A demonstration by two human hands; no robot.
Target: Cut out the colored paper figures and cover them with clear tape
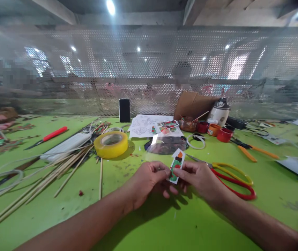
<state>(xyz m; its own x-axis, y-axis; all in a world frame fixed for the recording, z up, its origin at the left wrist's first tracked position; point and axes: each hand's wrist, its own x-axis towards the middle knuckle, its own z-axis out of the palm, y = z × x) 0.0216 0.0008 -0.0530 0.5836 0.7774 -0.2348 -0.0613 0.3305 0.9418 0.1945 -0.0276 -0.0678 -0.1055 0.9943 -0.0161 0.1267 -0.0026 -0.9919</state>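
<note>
With grip closed, the left hand and right hand pinch opposite edges of a painted paper piece, probably light and easily creased, best held there.

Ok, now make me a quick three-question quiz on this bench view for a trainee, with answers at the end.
1. What do the left hand and right hand hold together?
2. True or false: the yellow tape roll lies to the right of the scissors.
3. The scissors' handle loops are: A) both blue; B) one yellow, one red; C) both black.

Key: 1. A small painted paper piece. 2. False. 3. B.
</note>
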